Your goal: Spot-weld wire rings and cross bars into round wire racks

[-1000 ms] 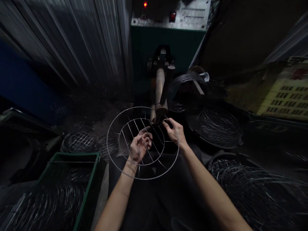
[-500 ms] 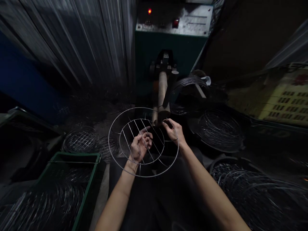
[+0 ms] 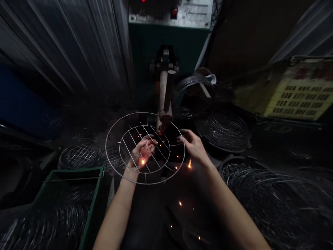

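Observation:
A round wire rack (image 3: 123,176), two rings with several parallel bars across the inner one, sits under the tip of the machine's cylindrical arm (image 3: 165,100). My left hand (image 3: 144,151) is beneath the bars, its fingers curled and thumb against the wire, gripping the rack. Beside the outer ring's right edge is my right hand (image 3: 191,143), fingers apart and nothing seen between them. Orange sparks (image 3: 189,165) scatter below the machine tip and around both hands.
The green machine (image 3: 145,41) stands ahead. A green crate (image 3: 92,205) of wire parts is at lower left, with wire grids (image 3: 84,152) behind it. Right are two tubs of wire pieces (image 3: 226,130) (image 3: 265,205) and a yellow crate (image 3: 299,97).
Sparks have appeared at the machine tip and below. My right hand has come off the wire and opened. The whole view has shifted, with the scene lying further left and slightly higher.

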`<state>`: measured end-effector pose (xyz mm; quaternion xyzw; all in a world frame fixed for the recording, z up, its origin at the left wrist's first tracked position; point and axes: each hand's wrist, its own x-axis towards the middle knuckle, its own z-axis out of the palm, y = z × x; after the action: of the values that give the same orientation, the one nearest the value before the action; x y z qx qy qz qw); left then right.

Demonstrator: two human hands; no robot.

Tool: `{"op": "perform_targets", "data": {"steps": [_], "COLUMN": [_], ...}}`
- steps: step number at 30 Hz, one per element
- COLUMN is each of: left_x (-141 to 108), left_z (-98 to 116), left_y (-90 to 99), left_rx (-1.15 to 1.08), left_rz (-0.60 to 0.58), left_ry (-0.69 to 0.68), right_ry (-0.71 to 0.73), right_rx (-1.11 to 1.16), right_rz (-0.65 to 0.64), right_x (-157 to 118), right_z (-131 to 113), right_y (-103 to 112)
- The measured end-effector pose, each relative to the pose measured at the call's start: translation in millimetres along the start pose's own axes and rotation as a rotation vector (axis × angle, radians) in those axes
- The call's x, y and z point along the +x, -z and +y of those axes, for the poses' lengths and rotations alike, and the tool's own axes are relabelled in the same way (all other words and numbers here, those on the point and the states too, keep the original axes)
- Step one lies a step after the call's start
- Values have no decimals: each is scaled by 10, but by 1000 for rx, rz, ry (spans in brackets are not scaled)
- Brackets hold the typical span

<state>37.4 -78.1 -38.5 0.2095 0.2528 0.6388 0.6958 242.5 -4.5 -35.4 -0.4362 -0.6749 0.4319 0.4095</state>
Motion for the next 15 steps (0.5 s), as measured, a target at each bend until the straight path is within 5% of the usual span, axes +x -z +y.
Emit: {"op": "perform_targets", "data": {"steps": [4, 10, 15], "left_x": [-28, -99, -75], "left_z": [-81, -284, -311], "left_y": [-4, -5, 35], "left_rx": [69, 168, 214], "left_rz": [19, 98, 156], "left_ry": [-82, -339, -369], "right_ry": [1, 18, -31], "right_rx": [-36, 118, 200], "right_rz": [-8, 121, 89], "right_x": [-258, 31, 148], "right_z": [-73, -88, -66], "right_y": [41, -234, -291]}}
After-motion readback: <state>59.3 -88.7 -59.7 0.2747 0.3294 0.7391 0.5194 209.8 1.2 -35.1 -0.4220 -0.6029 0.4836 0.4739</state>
